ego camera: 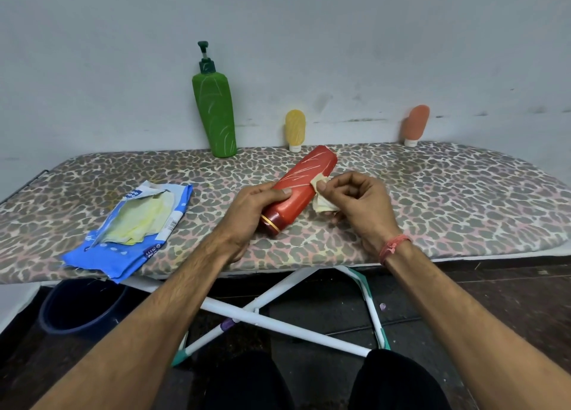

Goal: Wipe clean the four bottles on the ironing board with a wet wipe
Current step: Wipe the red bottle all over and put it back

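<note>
At frame centre, the left hand (251, 207) grasps the red bottle (298, 187), tilted over the ironing board (432, 193), while the right hand (355, 202) pinches a wet wipe (321, 204) against it. White streaks show on the red bottle, so the job looks barely begun. Count: four bottles, with green (214, 113), yellow (295, 128) and orange (415, 124) standing untouched along the board's far edge; one wipe pack (136, 230), left.

A: Hidden items?
B: Red bottle (298, 185): near side covered by left hand (251, 207). Wet wipe (321, 201): partly bunched inside right hand (355, 202).
A: Illegible?
B: Wipes pack (136, 230): print too small. Bucket (82, 307): mostly under the ironing board (432, 193).
A: Cropped?
B: Board's left end, both forearms.
</note>
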